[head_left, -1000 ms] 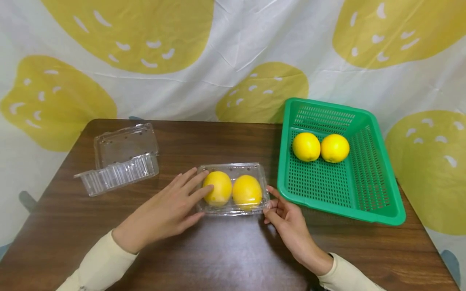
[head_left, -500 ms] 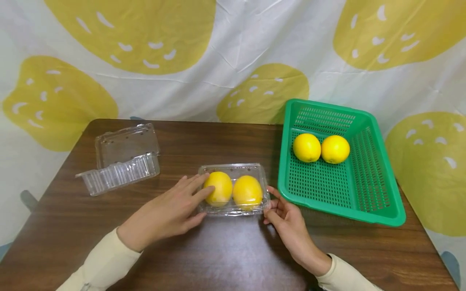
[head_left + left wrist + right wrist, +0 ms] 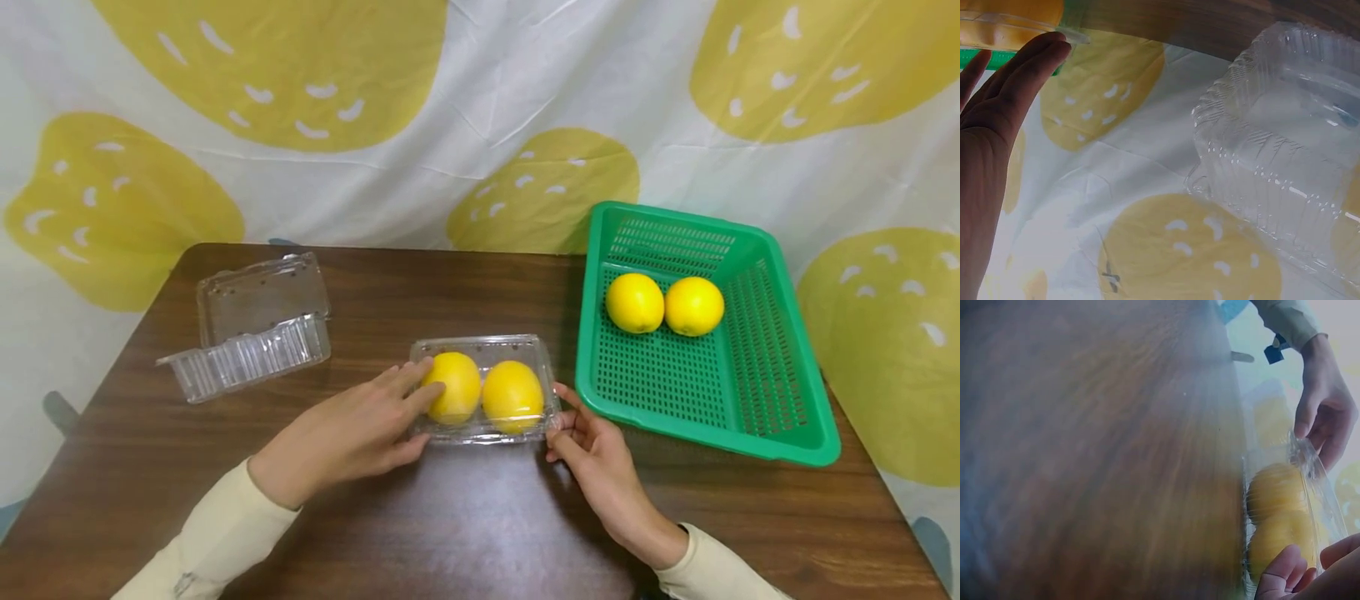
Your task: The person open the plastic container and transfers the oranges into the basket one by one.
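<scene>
In the head view a clear plastic clamshell box point(image 3: 483, 433) lies mid-table with two oranges point(image 3: 456, 387) side by side inside, its lid down over them. Whether the lid is latched I cannot tell. My left hand point(image 3: 360, 429) rests on the box's left end, fingers fairly straight over the lid and thumb at the front corner. At the front right corner my right hand point(image 3: 600, 462) pinches the rim between thumb and curled fingers. The left wrist view shows my left fingers point(image 3: 1029, 69) extended against the box edge. Both hands meet the box in the right wrist view.
A second clamshell box point(image 3: 255, 333), lid up and without fruit, sits at the back left. To the right stands a green basket point(image 3: 708, 429) holding two more oranges point(image 3: 663, 306), close to my right hand. A patterned cloth point(image 3: 375, 200) hangs behind the table.
My left hand has edged slightly right and forward along the box's left end. The right hand keeps its grip on the corner, and the box has hardly moved.
</scene>
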### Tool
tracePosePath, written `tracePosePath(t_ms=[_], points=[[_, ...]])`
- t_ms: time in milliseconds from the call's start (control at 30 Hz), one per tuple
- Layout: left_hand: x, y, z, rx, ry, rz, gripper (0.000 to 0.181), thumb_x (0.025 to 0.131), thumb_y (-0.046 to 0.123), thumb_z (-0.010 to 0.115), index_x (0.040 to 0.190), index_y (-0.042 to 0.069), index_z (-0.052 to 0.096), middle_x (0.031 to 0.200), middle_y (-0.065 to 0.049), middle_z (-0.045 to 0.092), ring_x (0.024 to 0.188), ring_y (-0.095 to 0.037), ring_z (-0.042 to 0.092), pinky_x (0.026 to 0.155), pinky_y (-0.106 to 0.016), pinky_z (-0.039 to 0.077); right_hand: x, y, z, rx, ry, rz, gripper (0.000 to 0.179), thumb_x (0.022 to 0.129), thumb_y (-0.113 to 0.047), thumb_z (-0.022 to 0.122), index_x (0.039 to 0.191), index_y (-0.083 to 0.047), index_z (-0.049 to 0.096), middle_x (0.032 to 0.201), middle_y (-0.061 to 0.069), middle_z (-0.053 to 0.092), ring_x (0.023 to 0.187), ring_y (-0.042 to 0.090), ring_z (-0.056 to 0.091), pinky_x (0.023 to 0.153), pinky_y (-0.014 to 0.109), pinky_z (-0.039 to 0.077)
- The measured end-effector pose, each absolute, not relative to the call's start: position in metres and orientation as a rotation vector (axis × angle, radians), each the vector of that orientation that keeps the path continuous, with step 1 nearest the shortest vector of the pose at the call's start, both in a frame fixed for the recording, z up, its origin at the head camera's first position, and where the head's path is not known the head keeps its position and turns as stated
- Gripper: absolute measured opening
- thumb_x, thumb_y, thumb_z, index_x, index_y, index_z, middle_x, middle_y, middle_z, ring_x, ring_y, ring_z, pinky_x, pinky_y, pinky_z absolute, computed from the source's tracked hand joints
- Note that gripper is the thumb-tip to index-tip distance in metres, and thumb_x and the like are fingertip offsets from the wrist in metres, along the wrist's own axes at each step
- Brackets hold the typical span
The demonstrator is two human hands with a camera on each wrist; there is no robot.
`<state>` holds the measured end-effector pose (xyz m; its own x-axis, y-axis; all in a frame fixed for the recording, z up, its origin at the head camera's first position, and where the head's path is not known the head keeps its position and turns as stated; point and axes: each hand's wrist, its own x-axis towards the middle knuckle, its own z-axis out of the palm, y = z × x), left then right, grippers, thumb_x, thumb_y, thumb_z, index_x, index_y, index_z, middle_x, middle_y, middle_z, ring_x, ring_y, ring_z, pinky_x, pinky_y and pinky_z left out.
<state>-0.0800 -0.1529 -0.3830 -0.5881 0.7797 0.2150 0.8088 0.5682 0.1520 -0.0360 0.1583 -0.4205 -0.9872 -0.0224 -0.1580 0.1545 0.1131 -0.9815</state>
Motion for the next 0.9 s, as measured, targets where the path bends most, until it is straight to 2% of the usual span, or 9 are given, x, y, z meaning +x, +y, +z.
tracePosePath(t_ms=[200,333,533,767,900], points=[[-0.077,-0.148,-0.377,-1.348,-2.727,-0.316,0.051,0.095,0.017,0.082,0.135,-0.008,0.061,0.148,-0.041,0.057,0.12,-0.057,0.07,0.099,-0.058,0.062,-0.036,0.158,-0.419,0.128,2.242,-1.999,0.065,0.099,0.011,0.062,0.161,0.0,0.049,0.098,0.012,0.06,0.084,0.018,0.064,0.077,0.025,0.061],[-0.075,-0.143,-0.375,-1.346,-2.694,-0.259,0.043,0.093,0.011,0.081,0.126,-0.01,0.061,0.136,-0.04,0.063,0.109,-0.053,0.075,0.094,-0.057,0.064,-0.036,0.158,-0.419,0.121,2.248,-1.993,0.064,0.099,0.011,0.061,0.161,0.0,0.049,0.097,0.012,0.059,0.083,0.017,0.063,0.077,0.025,0.061],[-0.069,-0.135,-0.377,-1.309,-2.643,-0.181,0.03,0.093,0.002,0.072,0.117,-0.013,0.062,0.127,-0.041,0.066,0.106,-0.053,0.075,0.094,-0.054,0.064,-0.036,0.159,-0.42,0.126,2.26,-1.97,0.065,0.099,0.011,0.06,0.162,0.0,0.048,0.098,0.011,0.058,0.083,0.017,0.063,0.077,0.026,0.061],[-0.066,-0.133,-0.379,-1.279,-2.625,-0.062,0.043,0.088,0.008,0.08,0.12,-0.013,0.061,0.128,-0.04,0.067,0.109,-0.05,0.076,0.1,-0.053,0.063,-0.036,0.16,-0.42,0.107,2.265,-1.977,0.064,0.099,0.012,0.059,0.161,0.001,0.048,0.097,0.011,0.058,0.082,0.016,0.063,0.077,0.025,0.061],[-0.065,-0.132,-0.383,-1.261,-2.595,-0.021,0.042,0.089,0.009,0.08,0.118,-0.013,0.061,0.128,-0.04,0.068,0.108,-0.049,0.077,0.099,-0.052,0.063,-0.037,0.16,-0.42,0.089,2.27,-1.981,0.064,0.099,0.013,0.059,0.161,0.003,0.047,0.096,0.01,0.059,0.082,0.016,0.063,0.077,0.025,0.061]])
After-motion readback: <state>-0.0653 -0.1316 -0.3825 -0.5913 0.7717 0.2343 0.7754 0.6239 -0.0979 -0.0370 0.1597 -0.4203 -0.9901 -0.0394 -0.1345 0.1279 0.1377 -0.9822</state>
